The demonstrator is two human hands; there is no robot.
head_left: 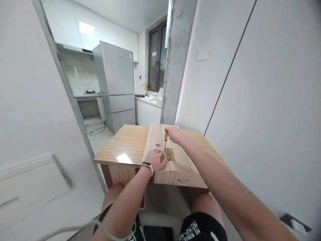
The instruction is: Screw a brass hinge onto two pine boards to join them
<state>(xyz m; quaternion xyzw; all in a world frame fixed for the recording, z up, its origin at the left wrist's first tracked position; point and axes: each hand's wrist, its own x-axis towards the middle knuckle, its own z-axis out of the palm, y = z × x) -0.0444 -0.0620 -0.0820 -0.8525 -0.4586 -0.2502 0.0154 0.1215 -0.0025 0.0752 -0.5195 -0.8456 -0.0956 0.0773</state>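
Observation:
My right hand (173, 134) is closed around the yellow handle of a screwdriver (166, 136), held upright with its tip down at a brass hinge (169, 154). The hinge lies across the seam between two pale wooden boards (156, 134) on the desk. Resting on the left board, my left hand (156, 160) has its fingers at the hinge's left edge; whether they hold anything small is hidden. Left of the screwdriver is a small pile of dark screws (157, 145).
The boards lie on a striped wooden desk (130, 140) with a drawer handle (183, 180) at its front. A grey cable (75, 227) crosses the lower left. Beyond the desk stand a concrete column (175, 60) and a fridge (120, 73). A white wall rises on the right.

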